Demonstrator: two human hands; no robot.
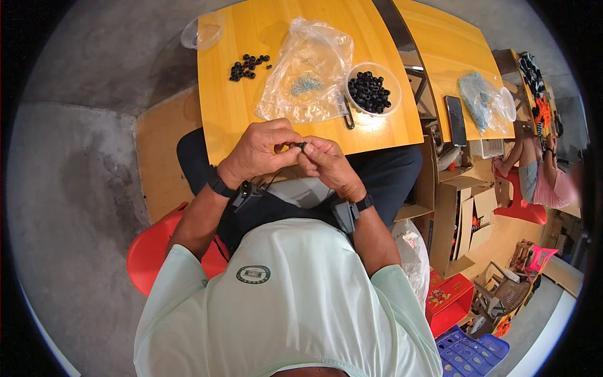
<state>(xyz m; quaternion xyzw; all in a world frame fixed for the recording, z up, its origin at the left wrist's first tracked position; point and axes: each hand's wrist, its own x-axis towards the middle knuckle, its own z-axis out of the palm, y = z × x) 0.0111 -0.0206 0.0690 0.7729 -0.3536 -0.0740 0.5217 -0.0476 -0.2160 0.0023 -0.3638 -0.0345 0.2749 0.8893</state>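
Note:
My two hands meet just off the table's near edge, above my lap. Between their fingertips is a small black part [302,146], mostly covered by the fingers, so its exact shape cannot be made out. My left hand [260,149] pinches at it with thumb and forefinger. From the other side, my right hand [331,164] grips it with curled fingers. Beyond them lies a clear plastic bag [282,94] with a heap of small silvery pieces [306,84], perhaps screws. To its right, a clear round tub [396,94] holds many black round parts [369,92].
Loose black parts [245,68] lie left on the yellow table [377,31], beyond them a clear container [204,31]. A black looped tool [348,117] rests beside the tub. A phone [455,120] lies on another table. Cardboard boxes [447,226] stand right; a person [553,185] sits farther off.

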